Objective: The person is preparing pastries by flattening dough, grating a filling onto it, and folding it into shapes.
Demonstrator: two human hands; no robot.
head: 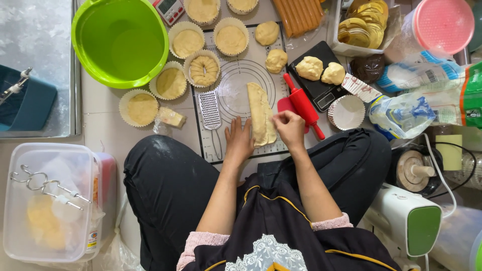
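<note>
A long folded strip of pale dough (260, 113) lies lengthwise on a white silicone baking mat (236, 83). My left hand (239, 140) rests flat with fingers spread beside the near end of the strip, on its left. My right hand (289, 128) pinches the strip's right edge near that same end. A metal grater (210, 110) lies just left of my left hand. A red rolling pin (303, 105) lies just right of the strip.
Several paper cups filled with dough (187, 42) and a green bowl (120, 42) sit at the far left. Dough balls (321, 70) rest on a black scale, with empty paper cups (346, 111), bags and a pink-lidded tub at right. A clear lidded box (47, 200) stands near left.
</note>
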